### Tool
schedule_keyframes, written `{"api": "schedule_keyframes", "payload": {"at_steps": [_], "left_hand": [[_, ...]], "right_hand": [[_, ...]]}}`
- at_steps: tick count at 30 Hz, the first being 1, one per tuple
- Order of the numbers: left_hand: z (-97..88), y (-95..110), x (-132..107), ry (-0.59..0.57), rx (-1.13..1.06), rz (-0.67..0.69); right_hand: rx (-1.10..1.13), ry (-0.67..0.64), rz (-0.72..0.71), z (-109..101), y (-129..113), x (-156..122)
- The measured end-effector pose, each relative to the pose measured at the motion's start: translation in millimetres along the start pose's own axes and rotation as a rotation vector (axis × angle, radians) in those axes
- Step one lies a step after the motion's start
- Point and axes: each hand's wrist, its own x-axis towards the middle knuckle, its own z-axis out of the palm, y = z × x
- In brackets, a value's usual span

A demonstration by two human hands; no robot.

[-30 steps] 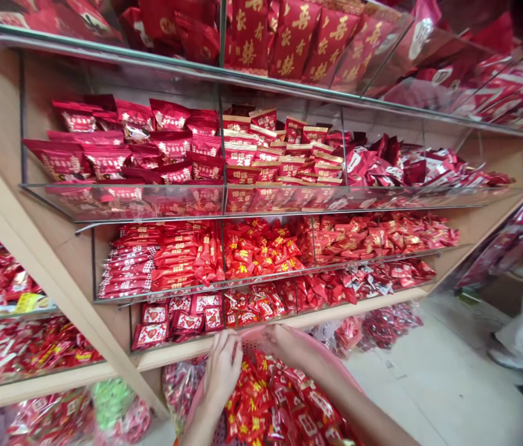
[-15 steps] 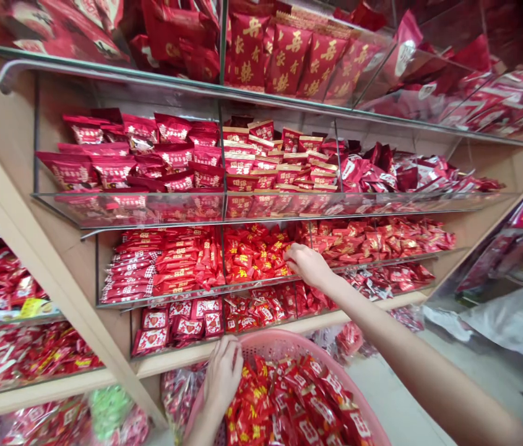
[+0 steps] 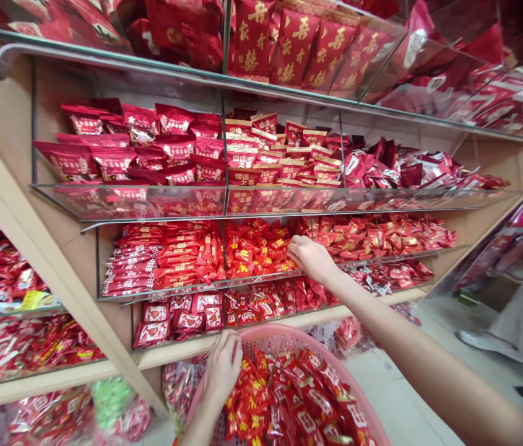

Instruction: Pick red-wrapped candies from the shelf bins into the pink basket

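Note:
My right hand (image 3: 310, 255) reaches over the front edge of a shelf bin, its fingers curled together at small red wrapped candies (image 3: 256, 253) with yellow lettering. What those fingers hold, if anything, is hidden. Below, a pink plastic basket (image 3: 284, 331) with a perforated wall stands in front of the shelves. My left hand (image 3: 224, 362) grips its left rim with bent fingers. Inside the basket lie yellow-lettered red candies (image 3: 249, 396) on the left and red packets with pale labels (image 3: 307, 421) on the right.
Glass-fronted shelves (image 3: 159, 218) hold several kinds of red packets above and beside my right hand. A wooden upright (image 3: 57, 272) divides off more shelves at left. Plastic bags (image 3: 112, 402) lie at the bottom left. A shoe (image 3: 491, 344) shows on the tiled floor at right.
The view has shifted slightly. My right hand stays at the same candy bin and my left hand on the basket rim. The pale clothing and foot at far right have moved.

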Motion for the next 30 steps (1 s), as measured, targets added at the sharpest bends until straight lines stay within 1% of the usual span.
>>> {"api": "schedule_keyframes", "payload": {"at_steps": [3, 6, 8, 10, 12, 15, 18, 20, 22, 24, 27, 30], "left_hand": [[0.5, 0, 0, -0.009, -0.008, -0.01], [0.9, -1, 0, -0.012, -0.022, -0.023], [1.0, -1, 0, -0.016, -0.028, -0.037], [1.0, -1, 0, -0.018, -0.029, -0.048], [1.1, -1, 0, -0.019, -0.027, -0.048], [1.4, 0, 1, -0.025, -0.028, -0.043], [1.9, -1, 0, -0.029, -0.035, -0.041], [1.9, -1, 0, -0.025, -0.035, -0.042], [1.4, -1, 0, -0.021, -0.033, -0.044], [0.5, 0, -1, -0.017, -0.035, -0.048], [-0.6, 1, 0, -0.014, -0.039, -0.048], [-0.8, 1, 0, -0.024, -0.041, -0.052]], "right_hand": [[0.128, 0.127, 0.002, -12, 0, -16], [0.328, 0.254, -0.007, -25, -8, -42], [0.465, 0.286, -0.019, -28, -19, -63], [0.582, 0.262, -0.032, -20, -35, -86], [0.655, 0.187, -0.037, 1, -54, -107], [0.646, 0.019, -0.038, 46, -82, -132], [0.534, -0.132, -0.036, 91, -105, -144], [0.443, -0.204, -0.014, 114, -115, -145], [0.355, -0.232, -0.006, 131, -121, -144], [0.275, -0.229, -0.022, 143, -126, -142], [0.197, -0.225, -0.051, 157, -132, -142], [0.171, -0.238, -0.078, 167, -139, -147]]}}
